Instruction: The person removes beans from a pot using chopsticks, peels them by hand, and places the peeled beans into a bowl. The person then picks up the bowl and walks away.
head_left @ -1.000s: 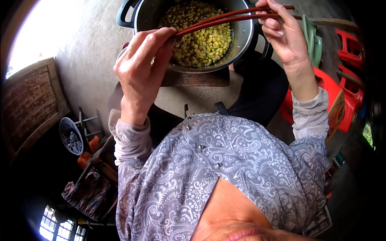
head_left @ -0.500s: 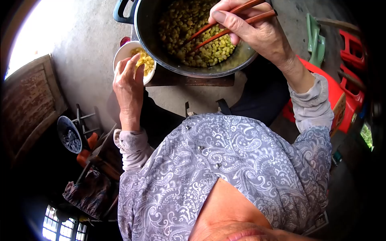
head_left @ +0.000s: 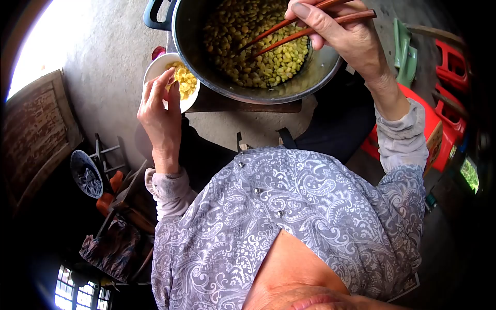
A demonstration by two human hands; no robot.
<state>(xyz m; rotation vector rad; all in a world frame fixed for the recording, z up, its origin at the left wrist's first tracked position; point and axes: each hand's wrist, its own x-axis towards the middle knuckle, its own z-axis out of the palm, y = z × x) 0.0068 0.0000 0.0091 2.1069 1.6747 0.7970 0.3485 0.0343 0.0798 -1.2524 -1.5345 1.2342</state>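
A dark pot (head_left: 243, 94) at the top centre holds many yellow-green beans (head_left: 281, 64). My right hand (head_left: 346, 39) grips a pair of reddish-brown chopsticks (head_left: 310, 32), their tips down among the beans. Left of the pot stands a white bowl (head_left: 150, 76) with yellow pieces (head_left: 187, 85) in it. My left hand (head_left: 161, 111) is at the bowl's near rim, thumb and forefinger apart over the yellow pieces, with nothing visible between them.
The pot rests on a low wooden bench (head_left: 227, 104). Red plastic stools (head_left: 452, 64) and a green object (head_left: 405, 57) lie at the right. A basin (head_left: 87, 174) and a wooden panel (head_left: 39, 129) are at the left.
My right hand has moved a little to the right with the chopsticks. The pot's right rim reaches slightly farther right and down. My left hand has shifted slightly left, its thumb and forefinger still apart.
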